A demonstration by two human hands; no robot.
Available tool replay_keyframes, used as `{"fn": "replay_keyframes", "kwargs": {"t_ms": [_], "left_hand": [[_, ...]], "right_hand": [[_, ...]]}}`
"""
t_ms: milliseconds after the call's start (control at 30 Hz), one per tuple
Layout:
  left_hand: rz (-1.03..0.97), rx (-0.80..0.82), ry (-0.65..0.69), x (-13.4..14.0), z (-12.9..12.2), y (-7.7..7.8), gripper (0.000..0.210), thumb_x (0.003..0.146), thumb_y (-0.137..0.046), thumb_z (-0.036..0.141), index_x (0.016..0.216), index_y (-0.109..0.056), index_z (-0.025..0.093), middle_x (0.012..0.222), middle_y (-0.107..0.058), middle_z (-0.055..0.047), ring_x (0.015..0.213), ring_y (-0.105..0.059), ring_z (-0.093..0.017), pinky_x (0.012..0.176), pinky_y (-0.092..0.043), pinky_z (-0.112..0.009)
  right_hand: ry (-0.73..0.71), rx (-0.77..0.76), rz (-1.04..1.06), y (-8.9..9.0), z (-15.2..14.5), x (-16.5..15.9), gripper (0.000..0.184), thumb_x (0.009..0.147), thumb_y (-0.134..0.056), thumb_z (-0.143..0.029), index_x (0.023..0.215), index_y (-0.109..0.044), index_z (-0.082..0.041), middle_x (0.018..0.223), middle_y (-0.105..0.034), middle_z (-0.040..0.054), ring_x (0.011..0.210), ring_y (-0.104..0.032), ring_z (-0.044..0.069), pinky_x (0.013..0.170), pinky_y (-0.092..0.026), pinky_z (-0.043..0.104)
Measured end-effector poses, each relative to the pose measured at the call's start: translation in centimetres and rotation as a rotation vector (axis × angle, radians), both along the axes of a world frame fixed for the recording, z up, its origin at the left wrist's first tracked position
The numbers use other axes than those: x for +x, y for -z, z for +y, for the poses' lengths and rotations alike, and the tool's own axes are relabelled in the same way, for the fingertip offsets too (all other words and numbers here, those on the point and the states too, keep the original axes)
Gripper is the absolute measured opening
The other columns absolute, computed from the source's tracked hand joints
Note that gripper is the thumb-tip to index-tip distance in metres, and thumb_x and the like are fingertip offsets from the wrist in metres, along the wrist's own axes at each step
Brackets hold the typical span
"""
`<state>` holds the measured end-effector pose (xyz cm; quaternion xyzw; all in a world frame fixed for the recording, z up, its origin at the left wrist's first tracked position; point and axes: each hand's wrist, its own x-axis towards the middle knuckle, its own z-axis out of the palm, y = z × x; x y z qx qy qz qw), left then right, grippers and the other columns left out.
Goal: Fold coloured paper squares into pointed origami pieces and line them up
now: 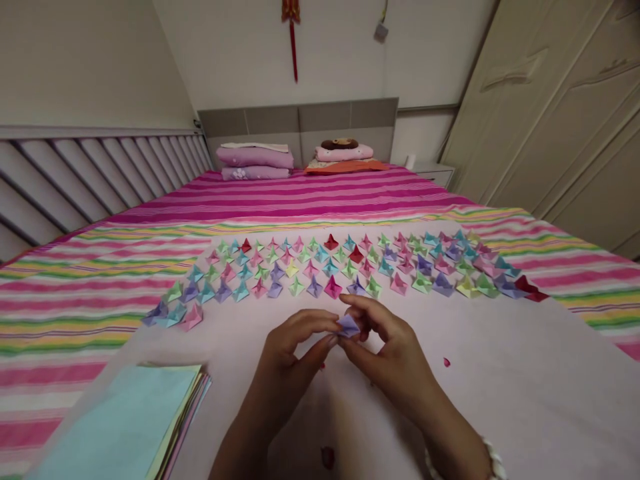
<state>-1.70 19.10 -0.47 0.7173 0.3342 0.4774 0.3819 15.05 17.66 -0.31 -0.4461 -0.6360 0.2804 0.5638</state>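
Note:
Between my two hands is a small purple folded paper boat (349, 325), held up over the pale sheet (240, 353). My left hand (295, 353) pinches its left side between thumb and fingers. On the other side, my right hand (390, 347) grips it with the thumb below and fingers behind; the index finger sticks out above. Beyond my hands stand rows of folded paper boats in many colours, among them a magenta paper boat (333, 287) and a dark red paper boat (529, 289). The underside of the held boat is hidden by my fingertips.
A stack of coloured paper (120, 413), light blue on top, lies at the left front. Small red petal-like bits, one a pink petal shape (447, 362), dot the sheet. Striped bedding (310, 193) surrounds it, with folded purple bedding (256, 158) at the headboard (345, 120).

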Motion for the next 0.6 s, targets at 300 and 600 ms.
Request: {"fn": "replay_keyframes", "kwargs": {"t_ms": [300, 600], "left_hand": [[-0.09, -0.011, -0.089, -0.05, 0.23, 0.12, 0.01, 0.084, -0.067, 0.018, 0.089, -0.072, 0.025, 0.094, -0.069, -0.002, 0.093, -0.065, -0.015, 0.084, -0.052, -0.024], [0.053, -0.238, 0.084, -0.64, -0.13, -0.47, 0.01, 0.087, -0.064, 0.028, 0.094, -0.069, 0.022, 0.093, -0.068, -0.003, 0.084, -0.064, -0.016, 0.073, -0.053, -0.027]], "right_hand": [[-0.11, 0.101, 0.084, -0.05, 0.05, 0.43, 0.027, 0.078, -0.069, -0.009, 0.099, -0.072, -0.024, 0.085, -0.069, 0.0013, 0.069, -0.063, 0.013, 0.066, -0.053, 0.026], [-0.171, -0.034, 0.007, -0.62, 0.05, 0.85, 0.006, 0.079, -0.07, -0.014, 0.082, -0.071, -0.019, 0.072, -0.066, 0.0006, 0.062, -0.061, 0.013, 0.059, -0.049, 0.024]]}}
